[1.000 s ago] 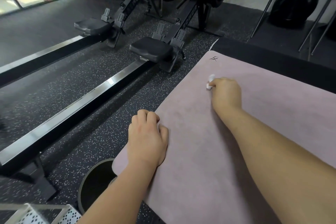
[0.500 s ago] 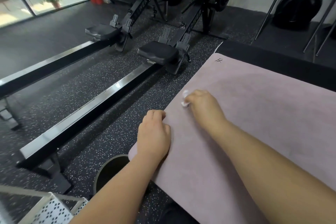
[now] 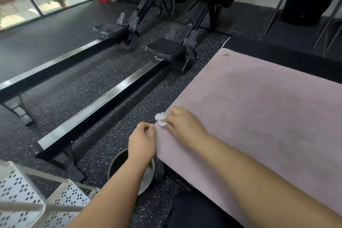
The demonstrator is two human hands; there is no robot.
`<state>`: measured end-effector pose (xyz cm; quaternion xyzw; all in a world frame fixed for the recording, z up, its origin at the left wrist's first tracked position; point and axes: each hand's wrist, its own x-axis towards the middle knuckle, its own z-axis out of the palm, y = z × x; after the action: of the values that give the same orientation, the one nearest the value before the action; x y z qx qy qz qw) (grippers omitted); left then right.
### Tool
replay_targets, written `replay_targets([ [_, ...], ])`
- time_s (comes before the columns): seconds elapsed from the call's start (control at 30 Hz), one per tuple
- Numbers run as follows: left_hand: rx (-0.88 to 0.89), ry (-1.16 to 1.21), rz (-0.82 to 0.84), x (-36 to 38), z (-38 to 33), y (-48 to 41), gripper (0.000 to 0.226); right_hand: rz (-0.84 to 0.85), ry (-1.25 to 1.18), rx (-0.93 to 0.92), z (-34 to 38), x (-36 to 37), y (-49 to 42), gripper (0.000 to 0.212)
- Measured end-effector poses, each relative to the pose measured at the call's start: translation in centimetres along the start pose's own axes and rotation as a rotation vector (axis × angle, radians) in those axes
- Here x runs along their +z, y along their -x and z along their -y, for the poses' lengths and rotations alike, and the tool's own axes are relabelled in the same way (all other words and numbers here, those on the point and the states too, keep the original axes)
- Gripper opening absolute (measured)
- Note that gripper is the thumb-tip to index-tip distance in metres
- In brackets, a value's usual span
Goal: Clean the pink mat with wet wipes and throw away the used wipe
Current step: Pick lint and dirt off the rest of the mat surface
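Dragged to left edge of flat pink rectangular mat (image 3: 259, 107): crumpled white wet wipe (image 3: 160, 119), pinched in right hand (image 3: 185, 126); left hand (image 3: 142, 142) pinching same edge, speckled black floor (image 3: 129, 116) open alongside.

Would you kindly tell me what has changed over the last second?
The right hand, still gripping the white wipe, swept it across the pink mat to the left edge, nearer the person; the wipe now overhangs that edge. The left hand slid off the mat's top and appears to pinch its edge. Mat, round bin and rowing machines stayed put.
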<state>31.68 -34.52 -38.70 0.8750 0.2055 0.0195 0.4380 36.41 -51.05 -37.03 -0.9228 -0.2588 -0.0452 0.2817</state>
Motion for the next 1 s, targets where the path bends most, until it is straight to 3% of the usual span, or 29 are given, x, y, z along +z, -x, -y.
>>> replay_targets([
  [0.23,0.020,0.132,0.123,-1.1,1.1,-1.7,0.016,-0.014,0.205,-0.082,-4.0,-1.7,-2.2,0.016],
  [0.33,0.000,0.191,0.164,-1.3,1.4,-2.2,0.015,-0.108,0.348,0.203,-6.6,-3.7,-3.5,0.016],
  [0.43,-0.048,0.271,0.191,-1.4,1.4,-2.3,0.013,-0.212,0.267,0.396,-6.0,-3.6,-3.6,0.017],
  [0.67,-0.177,0.391,0.234,-1.5,0.9,-2.3,0.007,-0.064,0.040,0.003,3.5,2.4,0.4,0.023],
  [0.83,-0.210,0.447,0.236,-1.5,1.0,-1.4,0.012,0.005,0.113,-0.169,1.6,0.2,0.7,0.016],
  [0.9,-0.182,0.420,0.216,-1.6,1.1,-1.5,0.013,-0.045,0.219,-0.069,-1.1,-1.6,-0.3,0.021],
  [1.0,-0.154,0.346,0.210,-2.1,1.3,-1.7,0.014,-0.171,0.240,0.350,-4.6,-3.9,-0.9,0.017],
])
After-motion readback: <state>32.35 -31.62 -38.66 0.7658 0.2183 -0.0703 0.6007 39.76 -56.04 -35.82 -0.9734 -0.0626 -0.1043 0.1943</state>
